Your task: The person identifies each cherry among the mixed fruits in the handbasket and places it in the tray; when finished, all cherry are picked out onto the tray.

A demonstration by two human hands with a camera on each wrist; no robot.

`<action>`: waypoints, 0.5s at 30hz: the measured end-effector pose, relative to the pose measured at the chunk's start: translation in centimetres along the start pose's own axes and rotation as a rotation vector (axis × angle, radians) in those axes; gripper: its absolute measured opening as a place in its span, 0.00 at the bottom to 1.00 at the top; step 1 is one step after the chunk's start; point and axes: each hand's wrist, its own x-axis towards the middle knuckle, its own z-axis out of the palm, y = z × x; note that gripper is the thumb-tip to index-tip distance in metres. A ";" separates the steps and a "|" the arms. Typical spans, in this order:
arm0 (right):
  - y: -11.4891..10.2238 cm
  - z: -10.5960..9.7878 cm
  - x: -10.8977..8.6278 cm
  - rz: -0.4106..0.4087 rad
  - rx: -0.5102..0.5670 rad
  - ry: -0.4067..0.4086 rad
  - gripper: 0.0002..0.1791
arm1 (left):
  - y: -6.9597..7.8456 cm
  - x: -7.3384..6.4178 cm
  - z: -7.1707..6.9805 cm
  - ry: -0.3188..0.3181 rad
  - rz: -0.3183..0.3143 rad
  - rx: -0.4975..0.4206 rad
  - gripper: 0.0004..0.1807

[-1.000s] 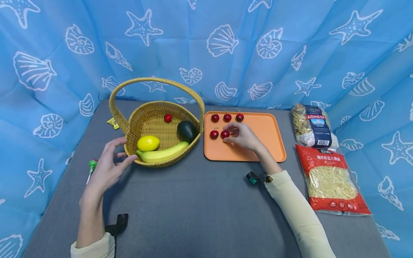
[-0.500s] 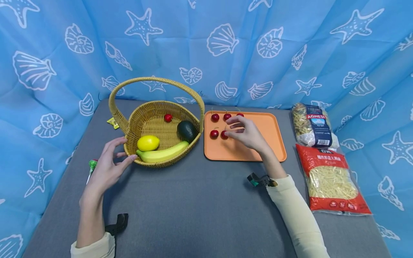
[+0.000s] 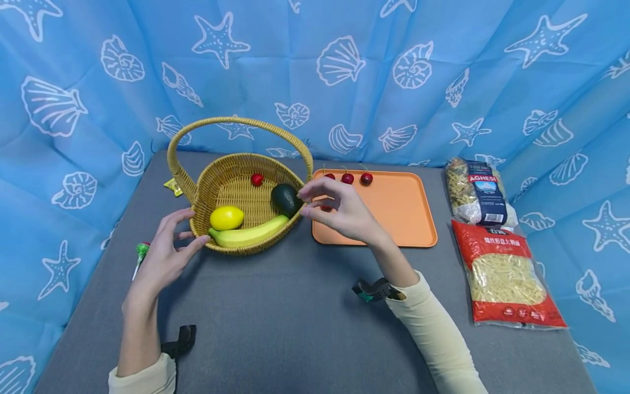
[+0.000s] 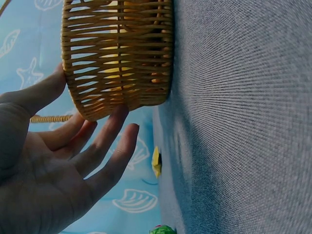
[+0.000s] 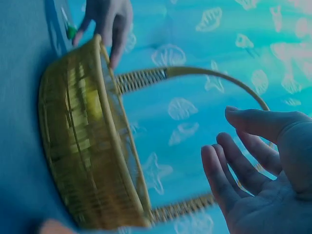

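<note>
My left hand holds the left end of a wicker basket, thumb and fingers around its rim and wall. Inside lie a lemon, a banana, an avocado and a small red fruit. At the basket's right rim hovers my right hand, fingers loosely bent. Its thumb and fingers stand apart with nothing between them in the right wrist view. Behind it, on an orange tray, are several cherries; the hand covers part of the front row.
The basket's tall handle arches over it. Two bags of pasta, one dark-labelled and one red, lie right of the tray. A green lollipop and a yellow wrapped candy lie at the left. A blue curtain surrounds the table.
My right hand has let go of a front-row cherry, leaving it on the tray, and moved left to the basket's right rim. My left hand and the basket have stayed put.
</note>
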 end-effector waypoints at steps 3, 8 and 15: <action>-0.1 1.7 1.3 0.003 0.020 -0.064 0.19 | 0.0 0.0 0.0 0.000 0.000 0.001 0.41; 0.8 4.2 4.7 0.041 0.006 -0.115 0.19 | -0.1 -0.2 0.0 0.004 0.013 -0.003 0.40; 2.9 6.2 10.1 0.141 -0.076 -0.103 0.19 | 0.0 -0.1 0.0 0.008 0.006 0.015 0.40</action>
